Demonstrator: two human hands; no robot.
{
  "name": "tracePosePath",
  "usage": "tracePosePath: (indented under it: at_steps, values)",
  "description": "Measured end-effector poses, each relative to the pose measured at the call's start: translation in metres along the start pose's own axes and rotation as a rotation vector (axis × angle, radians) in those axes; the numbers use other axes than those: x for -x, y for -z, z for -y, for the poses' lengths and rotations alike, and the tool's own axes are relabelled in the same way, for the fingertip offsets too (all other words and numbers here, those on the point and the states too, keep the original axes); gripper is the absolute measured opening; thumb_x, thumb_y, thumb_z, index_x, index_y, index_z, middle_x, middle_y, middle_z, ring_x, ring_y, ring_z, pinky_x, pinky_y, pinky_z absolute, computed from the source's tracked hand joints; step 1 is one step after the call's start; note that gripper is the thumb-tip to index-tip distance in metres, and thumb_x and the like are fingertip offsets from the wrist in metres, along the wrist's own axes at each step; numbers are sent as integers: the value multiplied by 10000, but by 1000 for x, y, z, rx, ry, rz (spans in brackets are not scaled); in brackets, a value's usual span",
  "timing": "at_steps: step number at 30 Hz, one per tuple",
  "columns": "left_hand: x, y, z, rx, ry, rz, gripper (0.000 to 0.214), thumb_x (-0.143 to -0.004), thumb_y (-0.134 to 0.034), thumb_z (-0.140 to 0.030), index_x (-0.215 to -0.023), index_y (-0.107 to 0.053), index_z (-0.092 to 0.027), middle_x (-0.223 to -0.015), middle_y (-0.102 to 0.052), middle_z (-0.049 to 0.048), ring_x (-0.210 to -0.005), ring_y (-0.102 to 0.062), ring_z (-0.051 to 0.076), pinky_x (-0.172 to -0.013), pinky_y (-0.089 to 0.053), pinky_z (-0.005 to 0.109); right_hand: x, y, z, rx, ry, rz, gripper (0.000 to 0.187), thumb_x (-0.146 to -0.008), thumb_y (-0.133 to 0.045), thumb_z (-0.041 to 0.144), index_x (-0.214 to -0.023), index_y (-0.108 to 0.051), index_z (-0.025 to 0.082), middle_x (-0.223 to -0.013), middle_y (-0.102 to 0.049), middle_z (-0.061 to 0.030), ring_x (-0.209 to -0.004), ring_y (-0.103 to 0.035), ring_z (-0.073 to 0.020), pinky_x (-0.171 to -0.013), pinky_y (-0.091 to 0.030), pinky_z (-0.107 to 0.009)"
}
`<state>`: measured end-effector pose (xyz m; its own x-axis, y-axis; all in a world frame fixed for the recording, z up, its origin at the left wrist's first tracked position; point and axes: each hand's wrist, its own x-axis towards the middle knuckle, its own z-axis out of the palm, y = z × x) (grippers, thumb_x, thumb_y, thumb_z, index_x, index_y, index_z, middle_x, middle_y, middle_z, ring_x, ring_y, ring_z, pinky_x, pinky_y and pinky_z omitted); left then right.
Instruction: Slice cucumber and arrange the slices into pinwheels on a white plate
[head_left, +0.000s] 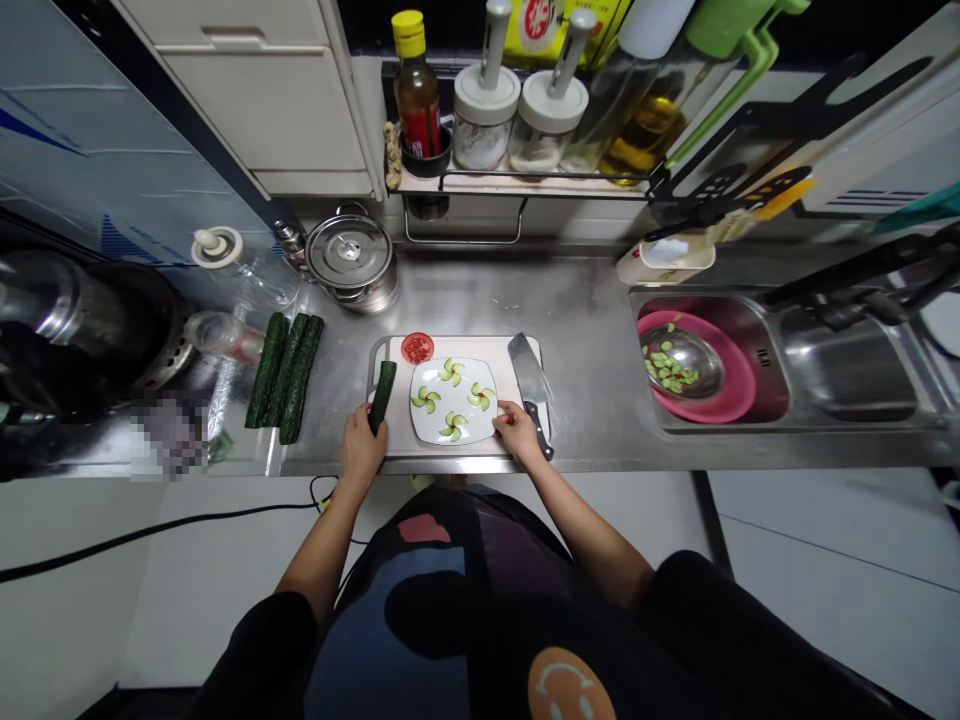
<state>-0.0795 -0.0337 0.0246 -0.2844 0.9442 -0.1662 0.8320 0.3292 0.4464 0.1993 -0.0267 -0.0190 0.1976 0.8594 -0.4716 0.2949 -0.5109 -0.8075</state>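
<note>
Steel counter (592, 380), short dark-green cucumber (384, 390)

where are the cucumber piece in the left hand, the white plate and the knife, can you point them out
cucumber piece (383, 391), head view, on its dark green skin
white plate (453, 400), head view, on its bare middle
knife (529, 376), head view, on its blade
</note>
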Motion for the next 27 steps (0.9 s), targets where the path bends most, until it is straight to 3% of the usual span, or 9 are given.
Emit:
tracePosePath:
  at_steps: [6, 10, 16, 21, 27]
  values:
    - [5, 1, -3, 52, -126, -107, 324, -780, -552, -212, -1099, -575, -160, -1077, -586, 149, -1076, -535, 281, -960, -421, 426, -3, 4, -1, 5, -49, -31, 336, -686, -495, 317, -950, -635, 163, -504, -559, 57, -498, -559, -137, -542, -463, -247]
    - [16, -11, -12, 187, -181, 39, 244, -806, -495, -180, -1022, -608, -188, -977, -648, 99, -955, -604, 215, -919, -461, 357, -4, 0, 1, -63, -115, 23, 227, -680, -543, 350, -836, -586, 190, -494, -539, 66, -468, -552, -127, -506, -489, -246]
    - [25, -36, -24, 393, 79, 234, 266, -768, -583, -214, -1033, -587, -185, -829, -684, 40, -766, -666, 179, -768, -534, 306, -3, -6, 8, -206, -208, 107, 188, -628, -620, 312, -727, -492, 216, -497, -489, 96, -434, -530, -99, -437, -502, -223]
    - [18, -41, -29, 632, 302, 337, 261, -746, -588, -140, -1003, -557, -171, -706, -663, -14, -609, -664, 142, -636, -545, 265, -4, -4, 14, -251, -268, 136, 184, -615, -631, 268, -706, -481, 213, -508, -497, 93, -435, -540, -93, -411, -498, -206]
    - [14, -43, -31, 768, 374, 360, 221, -722, -566, -63, -908, -522, -174, -599, -612, -64, -533, -633, 113, -607, -536, 241, -4, -3, 16, -262, -288, 165, 204, -622, -635, 267, -683, -447, 218, -500, -517, 84, -413, -543, -96, -375, -471, -191]
